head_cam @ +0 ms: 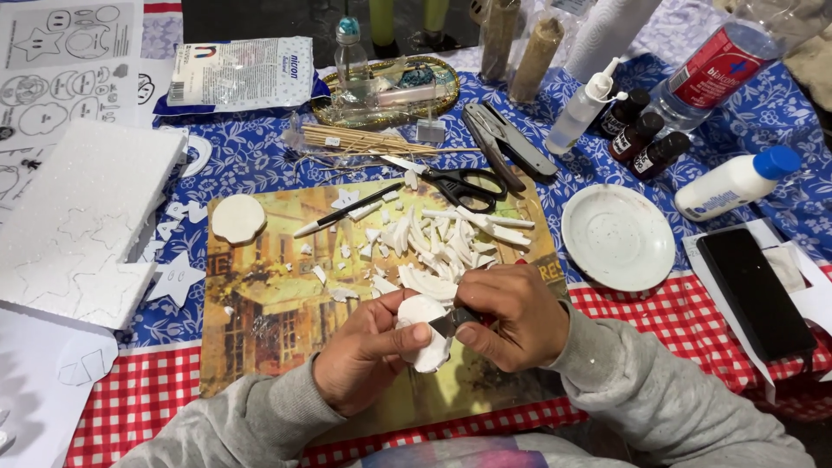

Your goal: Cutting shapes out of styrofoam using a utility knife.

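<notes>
My left hand [368, 357] grips a white rounded foam piece [423, 334] over the picture placemat [260, 303]. My right hand [511, 314] holds a small craft knife [451, 322], its blade resting against the foam piece. A heap of white foam shavings [442, 243] lies just beyond my hands. A finished round foam disc [237, 217] sits at the mat's far left corner. A white pen-like tool [342, 211] lies near the shavings.
Black scissors [464, 185], wooden skewers [364, 140], a white saucer [617, 237], a glue bottle [737, 182], small dark bottles [641, 139], a foam sheet with star cutouts [78, 225], a black phone [754, 290] and a gold tray [390, 91] surround the mat.
</notes>
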